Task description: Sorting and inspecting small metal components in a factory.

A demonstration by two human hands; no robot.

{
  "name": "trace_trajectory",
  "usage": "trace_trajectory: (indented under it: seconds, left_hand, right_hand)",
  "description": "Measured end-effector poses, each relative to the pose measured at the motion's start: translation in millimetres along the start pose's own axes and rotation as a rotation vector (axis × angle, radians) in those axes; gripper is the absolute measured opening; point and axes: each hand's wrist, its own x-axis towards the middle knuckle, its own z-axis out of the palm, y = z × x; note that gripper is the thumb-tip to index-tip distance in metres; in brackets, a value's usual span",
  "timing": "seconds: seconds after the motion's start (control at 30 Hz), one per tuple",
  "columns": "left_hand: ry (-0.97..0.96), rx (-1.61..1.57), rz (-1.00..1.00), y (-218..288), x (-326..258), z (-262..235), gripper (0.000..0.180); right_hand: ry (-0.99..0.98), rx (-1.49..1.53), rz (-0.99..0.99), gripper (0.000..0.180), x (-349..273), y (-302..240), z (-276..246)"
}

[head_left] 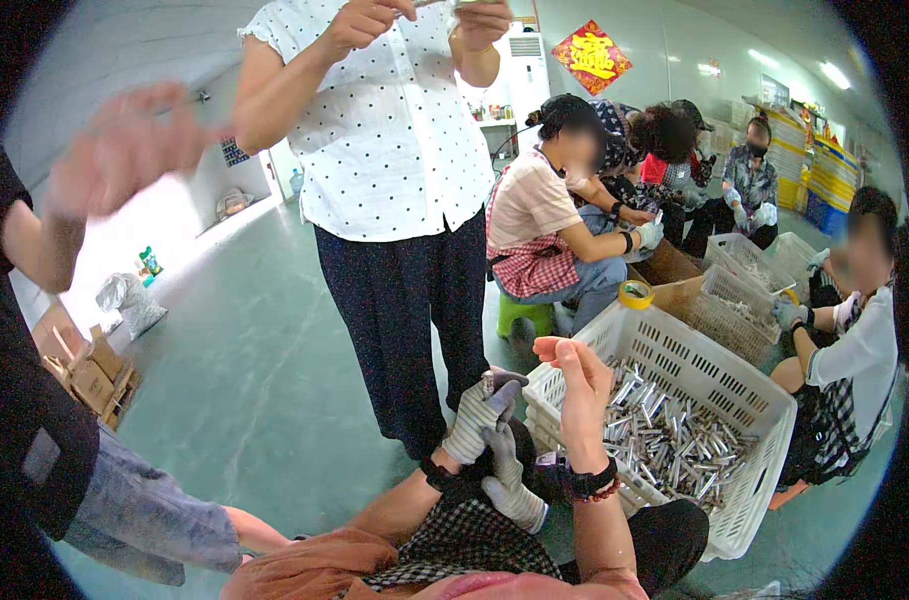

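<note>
1. Nearest to me, the person's left hand (482, 408) wears a grey striped work glove. Its fingers are bent, but I cannot tell if this grip is clenched on something or only curled.
2. Just below that grip a second glove (512, 490) hangs loose near the left wrist, touching the dark clothing on the lap. Whether the left hand holds it is hidden.
3. Beside the left grip, a little higher, the right hand (574, 375) is bare. Its fingertips are pinched together and I see nothing between them. A dark bead bracelet (591, 482) sits on its wrist.
4. To my judgement, the step in hand concerns the gloves: one hand is covered and the other is not. Putting on the loose glove would call for the pinch to relax and the cuff to be held wide.
5. Just beyond the right grip stands a white plastic basket (764, 400) with many short metal tubes (674, 435) lying in it. A yellow tape roll (634, 294) rests on its far rim.
6. Further from the grips, a standing person in a dotted blouse (394, 130) is on the green floor (254, 380), and seated workers (549, 220) handle other baskets behind.
</note>
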Motion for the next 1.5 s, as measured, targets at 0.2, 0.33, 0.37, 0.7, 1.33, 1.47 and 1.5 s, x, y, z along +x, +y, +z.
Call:
trace_trajectory:
  seconds: [0.2, 0.33, 0.37, 0.7, 1.33, 1.47, 1.5]
  left_hand:
    - [-0.03, 0.024, 0.022, -5, -2, 0, 0.02]
    - [-0.046, 0.003, 0.024, -10, -2, 0, 0.022]
    - [-0.051, 0.002, 0.021, -8, -3, 1, 0.022]
    - [-0.032, 0.08, 0.031, 1, -8, 6, 0.022]
    - [-0.046, 0.059, 0.019, 7, -13, 4, 0.022]
    - [-0.043, 0.1, 0.026, 2, -10, 1, 0.022]
    - [-0.044, 0.1, 0.025, 2, -10, 1, 0.022]
  right_hand:
    - [-0.021, 0.009, -0.003, 0.036, 0, -1, 2]
    - [-0.022, 0.022, -0.005, 0.036, -2, -2, 1]
    - [-0.021, 0.024, -0.005, 0.036, -2, -3, 1]
    - [-0.047, 0.066, 0.003, 0.036, -2, -4, -1]
    - [-0.077, 0.075, -0.003, 0.036, -4, -2, 4]
    - [-0.076, 0.069, -0.005, 0.037, -5, -2, 5]
    - [-0.076, 0.073, -0.002, 0.037, -5, -2, 5]
